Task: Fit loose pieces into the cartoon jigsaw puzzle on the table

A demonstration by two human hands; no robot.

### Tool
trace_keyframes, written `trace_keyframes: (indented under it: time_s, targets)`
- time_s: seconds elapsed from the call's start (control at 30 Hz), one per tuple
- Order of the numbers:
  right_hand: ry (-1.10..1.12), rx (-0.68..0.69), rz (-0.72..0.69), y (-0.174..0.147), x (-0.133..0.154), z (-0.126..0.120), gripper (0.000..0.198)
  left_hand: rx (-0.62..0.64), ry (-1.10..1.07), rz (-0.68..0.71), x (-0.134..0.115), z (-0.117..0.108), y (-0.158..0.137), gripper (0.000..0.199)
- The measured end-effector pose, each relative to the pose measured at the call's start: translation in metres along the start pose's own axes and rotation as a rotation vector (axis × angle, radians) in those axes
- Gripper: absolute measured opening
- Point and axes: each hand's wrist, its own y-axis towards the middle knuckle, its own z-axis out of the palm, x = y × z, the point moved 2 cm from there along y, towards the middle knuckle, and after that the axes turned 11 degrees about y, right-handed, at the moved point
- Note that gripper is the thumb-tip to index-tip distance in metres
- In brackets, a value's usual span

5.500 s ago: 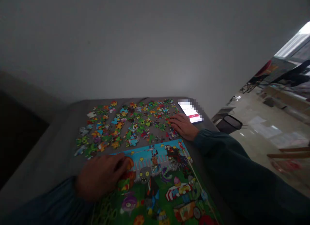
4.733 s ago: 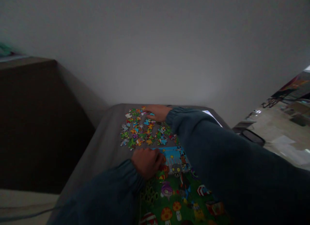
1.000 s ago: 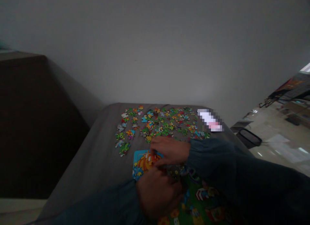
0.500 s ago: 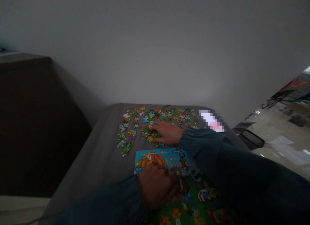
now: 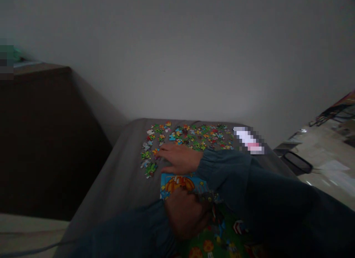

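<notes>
My right hand (image 5: 179, 158) reaches over the loose puzzle pieces, its fingers stretched out and the thumb apart. Its fingertips are at an orange and purple puzzle piece (image 5: 156, 153); whether they touch it I cannot tell. Below, my left hand (image 5: 187, 213) rests closed over the colourful puzzle board (image 5: 166, 182), which has a pumpkin and a blue sky at its top. Its curled fingers are dark, and anything in them is hidden. Several more pieces lie left of my right hand, among them a green cluster (image 5: 151, 168). My right sleeve covers part of the board.
More puzzle pieces (image 5: 205, 134) spread along the far end of the grey cloth-covered surface (image 5: 111, 198). A blurred-out bright phone-like object (image 5: 249, 140) lies at the far right. A dark cabinet (image 5: 41, 139) stands left, and a pale wall (image 5: 177, 58) rises behind.
My right hand has moved left and slightly nearer, from the middle pieces to the orange and purple piece. My left hand stays on the board. The view has shifted a little left.
</notes>
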Motion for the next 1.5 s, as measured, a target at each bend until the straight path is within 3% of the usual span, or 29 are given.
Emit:
trace_keyframes:
  time_s: [0.13, 0.33, 0.5, 0.67, 0.9, 1.3, 1.5]
  targets:
    - [-0.061, 0.045, 0.031, 0.007, -0.005, -0.001, 0.040, 0.003, -0.011, -0.014, -0.001, 0.001, 0.000, 0.035]
    - [-0.162, 0.005, 0.125, 0.028, -0.026, -0.010, 0.040, 0.016, -0.006, -0.014, 0.001, 0.002, 0.001, 0.035]
    - [-0.039, 0.028, -0.002, 0.047, -0.033, -0.002, 0.052, -0.007, -0.017, 0.001, 0.001, 0.000, 0.000, 0.033]
    - [-0.018, 0.039, -0.080, 0.050, -0.036, 0.008, 0.040, 0.017, -0.024, -0.016, -0.002, -0.005, -0.002, 0.033]
    - [0.078, 0.004, -0.059, 0.048, -0.047, 0.008, 0.038, 0.040, -0.022, -0.021, -0.002, -0.008, -0.002, 0.034]
    - [0.203, -0.009, 0.080, 0.049, -0.040, -0.002, 0.032, 0.064, -0.039, -0.031, 0.001, -0.009, -0.001, 0.033]
    - [0.199, -0.028, 0.032, 0.056, -0.030, 0.004, 0.026, 0.073, -0.034, -0.034, 0.001, -0.009, -0.001, 0.032]
